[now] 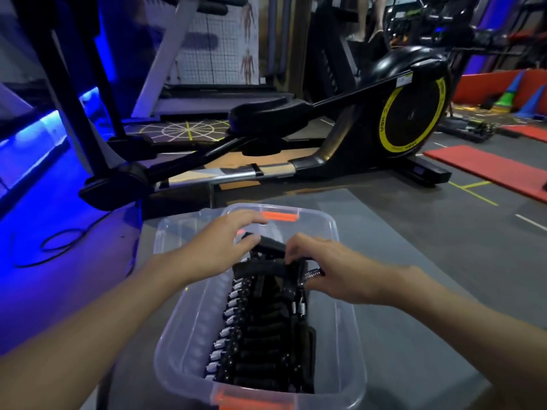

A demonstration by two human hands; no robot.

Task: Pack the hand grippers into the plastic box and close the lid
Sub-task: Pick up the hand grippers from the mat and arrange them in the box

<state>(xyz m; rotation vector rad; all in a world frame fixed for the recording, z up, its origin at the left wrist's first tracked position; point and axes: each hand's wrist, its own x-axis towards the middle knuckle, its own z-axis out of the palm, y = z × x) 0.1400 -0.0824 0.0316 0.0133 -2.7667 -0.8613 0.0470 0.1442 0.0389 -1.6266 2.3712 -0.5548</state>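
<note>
A clear plastic box (346, 327) with orange latches sits open on a grey mat below me. A row of several black hand grippers (260, 338) with silver springs lies packed along its length. At the far end of the row, my right hand (328, 270) curls its fingers round a black hand gripper (273, 247) on top of the pile. My left hand (225, 244) reaches over the far part of the box, its fingertips touching the same gripper's handle. No lid is in view.
A black elliptical trainer (340, 134) with a yellow-ringed flywheel stands just beyond the box. A black cable (59, 244) loops on the blue-lit floor at left. Red mats (488, 170) and coloured cones (521, 96) lie at right. Someone's legs stand on a machine far back.
</note>
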